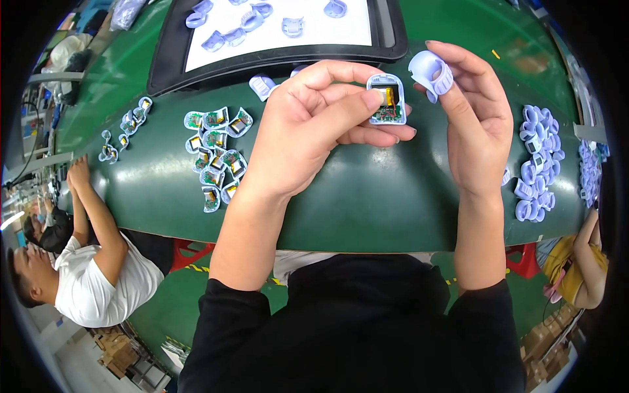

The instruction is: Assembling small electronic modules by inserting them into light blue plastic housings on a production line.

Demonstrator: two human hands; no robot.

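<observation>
Between the thumb and fingers of my left hand [314, 124] is a small light-blue plastic housing [393, 116], its inside facing up. A green circuit board and a part wrapped in yellow tape show inside it. My right hand [478, 111] pinches a curved lavender plastic shell [431, 73] by its edge, a short way to the right of the housing and apart from it. Both hands are raised over the green table. Left of my left forearm lies a group of similar housings with circuit boards [216, 141].
Ahead stands a black-framed tray [278, 60] with a white base, holding several lavender shells. A pile of lavender shells [537, 164] lies right on the green table [347, 203]. More housings [134, 118] are farther left. One person [98, 275] sits left, another [576, 268] right.
</observation>
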